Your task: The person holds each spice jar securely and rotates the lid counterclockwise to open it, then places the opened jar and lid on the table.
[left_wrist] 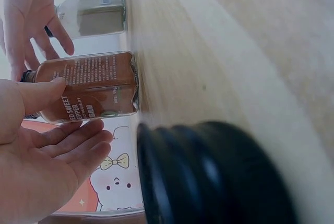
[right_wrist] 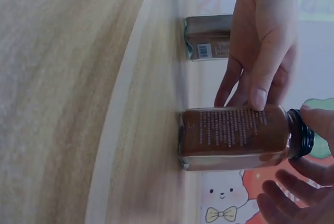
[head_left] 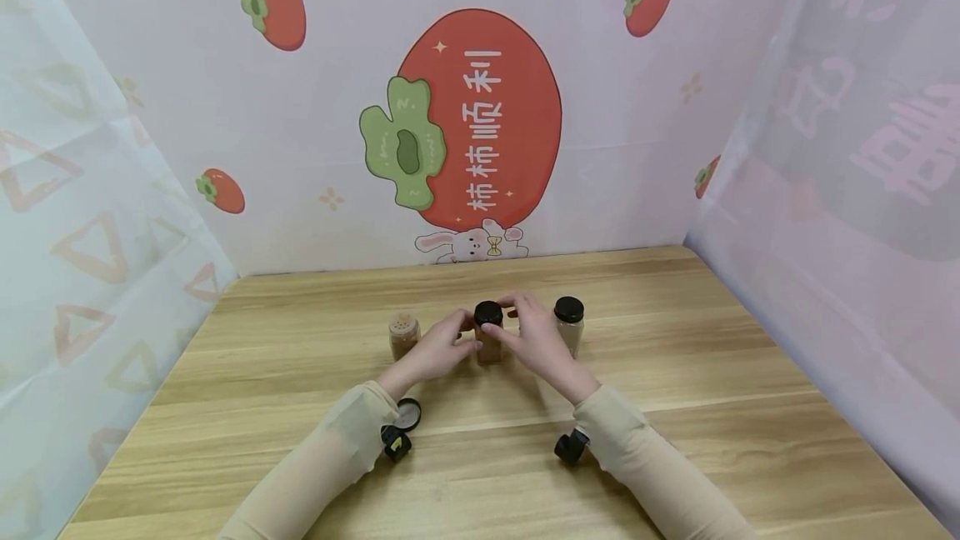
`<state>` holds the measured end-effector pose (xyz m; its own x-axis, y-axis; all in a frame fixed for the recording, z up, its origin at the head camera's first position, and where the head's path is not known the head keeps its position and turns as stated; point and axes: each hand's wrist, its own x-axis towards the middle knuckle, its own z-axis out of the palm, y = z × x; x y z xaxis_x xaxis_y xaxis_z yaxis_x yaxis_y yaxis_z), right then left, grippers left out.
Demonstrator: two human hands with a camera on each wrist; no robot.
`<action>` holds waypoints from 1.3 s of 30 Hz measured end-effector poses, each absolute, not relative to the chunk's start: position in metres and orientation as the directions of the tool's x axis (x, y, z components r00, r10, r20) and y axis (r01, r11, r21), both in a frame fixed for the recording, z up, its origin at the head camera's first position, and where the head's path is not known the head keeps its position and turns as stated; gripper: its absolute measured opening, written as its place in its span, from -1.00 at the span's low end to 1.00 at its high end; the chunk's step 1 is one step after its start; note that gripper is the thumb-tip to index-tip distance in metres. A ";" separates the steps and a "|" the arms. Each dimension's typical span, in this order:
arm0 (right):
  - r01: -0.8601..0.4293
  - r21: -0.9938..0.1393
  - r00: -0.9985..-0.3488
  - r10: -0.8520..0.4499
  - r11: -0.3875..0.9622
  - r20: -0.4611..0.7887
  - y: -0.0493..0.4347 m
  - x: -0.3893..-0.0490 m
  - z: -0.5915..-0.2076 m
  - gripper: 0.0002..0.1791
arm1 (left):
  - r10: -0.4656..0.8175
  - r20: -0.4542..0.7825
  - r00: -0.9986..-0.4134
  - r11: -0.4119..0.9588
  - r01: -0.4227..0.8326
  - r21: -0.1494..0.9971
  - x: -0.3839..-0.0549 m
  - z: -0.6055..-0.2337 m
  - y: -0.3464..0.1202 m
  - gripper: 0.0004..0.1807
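Open shaker jar (head_left: 402, 337): standing just outside my left hand; only the head view is showing its sifter holes.
Loose black lid (head_left: 408, 413): lying beside my left wrist.
Left hand (head_left: 440, 344): thumb touching glass, fingers extending loosely.
Red sweet pepper jar (head_left: 489, 351): standing upright between my hands; only the left wrist view is showing its printed name.
Black cap (head_left: 488, 311): sitting on that jar; for clean work I should be bracing the glass below.
Right hand (head_left: 543, 342): thumb and forefinger pinching the cap.
Black-lidded jar (head_left: 572, 332): standing just outside my right hand.
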<state>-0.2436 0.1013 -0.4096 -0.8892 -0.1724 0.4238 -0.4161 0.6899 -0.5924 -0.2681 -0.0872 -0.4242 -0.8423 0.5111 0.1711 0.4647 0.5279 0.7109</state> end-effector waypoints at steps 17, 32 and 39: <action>-0.453 -0.618 -0.891 -0.336 0.642 0.304 0.113 -0.254 -0.402 -0.53 | 0.510 0.165 -0.844 0.545 0.466 0.697 -0.269 -0.424 -0.087 -0.59; -0.510 -0.649 -0.842 -0.483 0.564 0.242 0.128 -0.265 -0.402 -0.55 | 0.511 0.157 -0.845 0.544 0.459 0.702 -0.268 -0.424 -0.087 -0.58; -0.500 -0.678 -0.840 -0.493 0.539 0.227 0.128 -0.263 -0.401 -0.53 | 0.510 0.159 -0.845 0.537 0.457 0.709 -0.268 -0.425 -0.087 -0.58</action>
<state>-0.2630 0.1278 -0.4007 -0.8397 -0.4932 0.2272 -0.5000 0.5393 -0.6776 -0.2684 -0.0874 -0.4250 -0.8454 0.5099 0.1589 0.4573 0.5373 0.7086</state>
